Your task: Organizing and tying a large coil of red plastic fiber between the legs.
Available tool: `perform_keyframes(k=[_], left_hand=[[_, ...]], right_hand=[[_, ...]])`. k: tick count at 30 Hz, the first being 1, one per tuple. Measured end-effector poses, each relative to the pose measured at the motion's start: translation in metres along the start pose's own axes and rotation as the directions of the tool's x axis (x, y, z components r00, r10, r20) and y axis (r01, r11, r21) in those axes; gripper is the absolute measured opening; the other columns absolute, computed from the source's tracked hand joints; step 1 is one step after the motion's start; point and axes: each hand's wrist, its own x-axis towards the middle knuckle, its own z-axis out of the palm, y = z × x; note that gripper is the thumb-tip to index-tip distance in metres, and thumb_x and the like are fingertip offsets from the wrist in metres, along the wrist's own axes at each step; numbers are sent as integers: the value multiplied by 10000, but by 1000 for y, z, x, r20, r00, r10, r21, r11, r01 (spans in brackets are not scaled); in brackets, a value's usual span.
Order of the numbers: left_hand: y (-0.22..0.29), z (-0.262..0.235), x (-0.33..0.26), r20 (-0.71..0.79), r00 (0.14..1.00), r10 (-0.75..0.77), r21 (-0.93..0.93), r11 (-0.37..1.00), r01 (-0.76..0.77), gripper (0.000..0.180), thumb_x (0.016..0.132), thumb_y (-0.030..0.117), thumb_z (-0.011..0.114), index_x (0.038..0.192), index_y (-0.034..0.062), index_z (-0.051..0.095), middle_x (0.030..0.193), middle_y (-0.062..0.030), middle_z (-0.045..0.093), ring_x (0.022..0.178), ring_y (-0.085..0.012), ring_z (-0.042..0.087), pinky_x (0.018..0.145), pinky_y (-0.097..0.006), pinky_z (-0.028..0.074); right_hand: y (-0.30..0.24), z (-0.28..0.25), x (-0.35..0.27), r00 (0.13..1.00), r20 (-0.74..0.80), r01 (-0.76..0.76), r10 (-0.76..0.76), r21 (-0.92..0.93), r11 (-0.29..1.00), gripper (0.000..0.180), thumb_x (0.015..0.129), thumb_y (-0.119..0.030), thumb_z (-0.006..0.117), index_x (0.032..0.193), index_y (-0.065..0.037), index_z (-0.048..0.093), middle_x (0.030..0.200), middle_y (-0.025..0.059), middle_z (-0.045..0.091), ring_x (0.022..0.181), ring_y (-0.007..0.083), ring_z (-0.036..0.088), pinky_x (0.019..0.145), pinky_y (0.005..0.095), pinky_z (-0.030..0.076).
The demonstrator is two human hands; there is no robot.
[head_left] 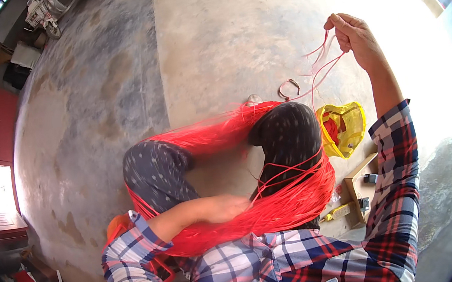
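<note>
A big skein of thin red cord [280, 213] loops around both of my bent knees, its strands running across my lap and over the far side of the knees. Up at the right, my right hand [357, 37] is raised with fingers pinched on red cord, and loose strands [323, 67] trail from it down toward the skein. My left hand [223, 208] lies over the near part of the skein, between my thighs. Motion smears its fingers, so their grip on the cord cannot be made out.
Right of my knee stands a yellow mesh basket [351, 128] with red material inside. Nearer, a shallow open box [358, 181] sits by a yellow tool-like object [339, 211]. A dark ring-shaped band [289, 88] lies on the concrete floor [214, 41]. A parked bike [42, 16] stands far left.
</note>
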Motion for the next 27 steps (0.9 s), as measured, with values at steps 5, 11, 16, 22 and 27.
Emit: perform_keyframes(k=[5,11,16,22,27], left_hand=[[-3,-1,-59,-66,967,-247,-73,967,243,421,994,361,341,1147,20,534,945,-218,607,886,-363,586,805,-395,446],[25,21,-120,-469,873,-135,-115,989,91,382,987,323,410,1126,21,597,834,-178,636,758,-288,620,716,-355,476],[-3,48,-161,-696,652,-301,-361,932,45,378,989,267,407,946,-18,652,853,-121,682,770,-215,651,728,-325,490],[-66,42,-158,-862,387,-328,-348,937,19,390,941,258,488,731,-30,645,616,-78,615,590,-119,552,575,-297,428],[-205,57,-148,-787,599,148,435,821,369,233,879,142,479,826,-12,645,777,-181,630,663,-243,587,566,-383,428]], right_hand=[[3,31,-19,990,142,-6,23,-122,992,325,959,-309,520,845,-43,668,546,-74,415,494,29,369,455,200,301],[52,94,-119,942,289,234,-172,-197,952,280,926,-243,557,806,-10,657,660,27,613,568,81,506,516,267,405],[55,76,-180,979,203,45,-2,-205,978,266,914,-233,582,789,-5,641,624,19,588,538,89,498,506,265,399],[132,72,-239,965,39,-251,260,-168,953,295,929,-225,583,769,22,581,587,-22,479,552,62,395,499,249,354],[158,93,-245,875,228,-441,428,10,897,269,950,-222,541,988,28,630,782,-19,592,674,55,489,626,223,428]])
